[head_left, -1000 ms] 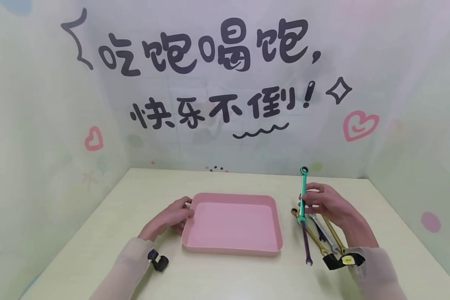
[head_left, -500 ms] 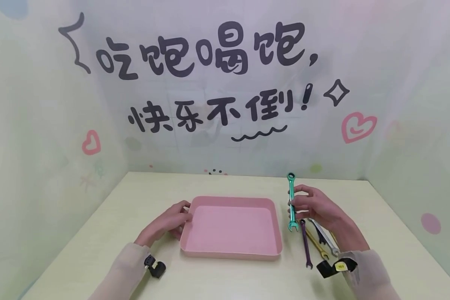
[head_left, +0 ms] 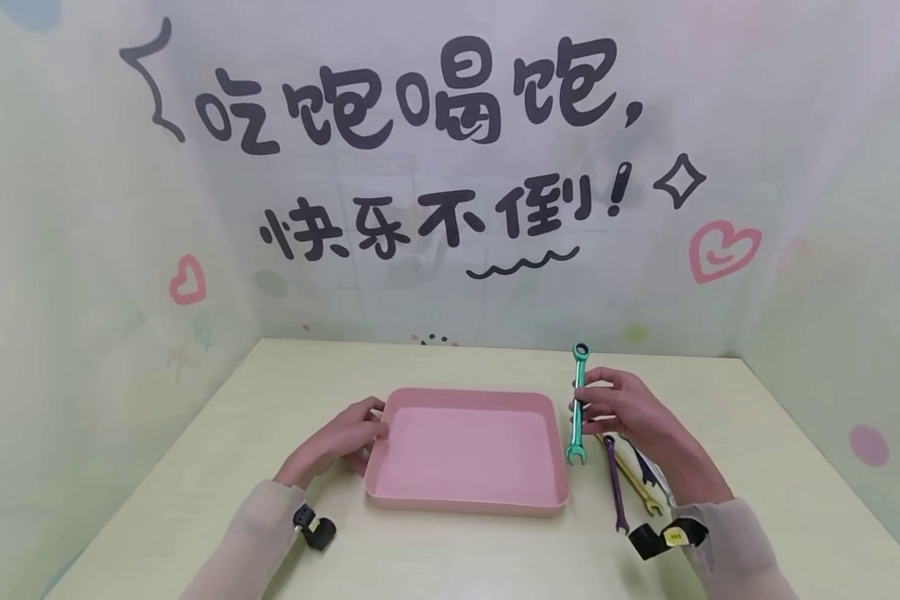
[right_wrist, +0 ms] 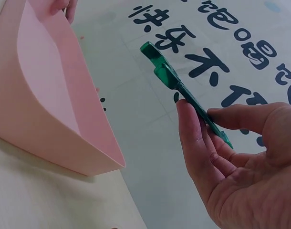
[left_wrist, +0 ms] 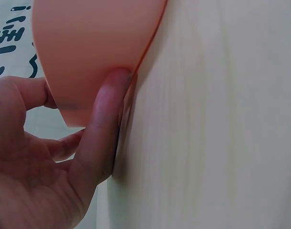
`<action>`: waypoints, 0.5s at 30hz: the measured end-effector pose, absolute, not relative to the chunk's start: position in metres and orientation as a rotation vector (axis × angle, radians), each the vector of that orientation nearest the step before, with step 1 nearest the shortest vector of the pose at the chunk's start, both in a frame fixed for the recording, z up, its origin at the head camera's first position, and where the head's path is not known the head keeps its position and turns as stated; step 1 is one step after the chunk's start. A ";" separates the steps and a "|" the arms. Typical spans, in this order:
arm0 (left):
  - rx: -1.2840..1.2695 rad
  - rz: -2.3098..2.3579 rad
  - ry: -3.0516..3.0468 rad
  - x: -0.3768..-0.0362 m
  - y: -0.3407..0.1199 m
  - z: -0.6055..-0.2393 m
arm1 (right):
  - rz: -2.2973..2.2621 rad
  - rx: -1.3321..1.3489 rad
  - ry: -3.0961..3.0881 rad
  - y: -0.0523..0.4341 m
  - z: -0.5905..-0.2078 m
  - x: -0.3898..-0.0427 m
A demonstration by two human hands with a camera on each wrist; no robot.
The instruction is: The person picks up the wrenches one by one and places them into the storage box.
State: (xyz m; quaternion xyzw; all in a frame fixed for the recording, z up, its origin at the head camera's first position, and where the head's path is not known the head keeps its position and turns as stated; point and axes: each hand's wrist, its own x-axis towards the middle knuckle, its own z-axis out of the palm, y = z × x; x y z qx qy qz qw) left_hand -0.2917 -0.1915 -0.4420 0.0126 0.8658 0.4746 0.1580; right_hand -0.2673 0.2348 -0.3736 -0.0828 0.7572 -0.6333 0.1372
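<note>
A pink tray (head_left: 548, 450) lies in the middle of the table. My left hand (head_left: 367, 421) holds its left wall near the far corner, with a straight finger (left_wrist: 105, 124) pressed along the outer wall of the tray (left_wrist: 88, 52) and the thumb on the other side. My right hand (head_left: 588, 404) pinches a green wrench (head_left: 577, 433) by its middle, holding it nearly upright just off the tray's right rim. In the right wrist view the thumb and fingers (right_wrist: 188, 124) clamp the green wrench (right_wrist: 162, 69) beside the tray (right_wrist: 55, 119).
A purple wrench (head_left: 615, 487), a gold wrench (head_left: 640, 489) and a dark one (head_left: 642, 467) lie on the table under my right forearm. Printed walls close in the table at the back and on both sides.
My right hand has carried the green wrench leftward, away from the wrenches on the table, to the tray's right rim. My left hand has stayed on the tray.
</note>
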 end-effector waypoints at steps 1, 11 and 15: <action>0.035 1.360 2.474 -0.292 -0.191 -0.442 | -1.832 -0.247 2.197 0.234 -0.374 -0.267; 0.028 1.368 2.462 -0.292 -0.191 -0.444 | -1.786 -0.318 2.266 0.224 -0.383 -0.269; 0.035 1.363 2.470 -0.293 -0.192 -0.444 | -1.794 -0.322 2.258 0.219 -0.385 -0.269</action>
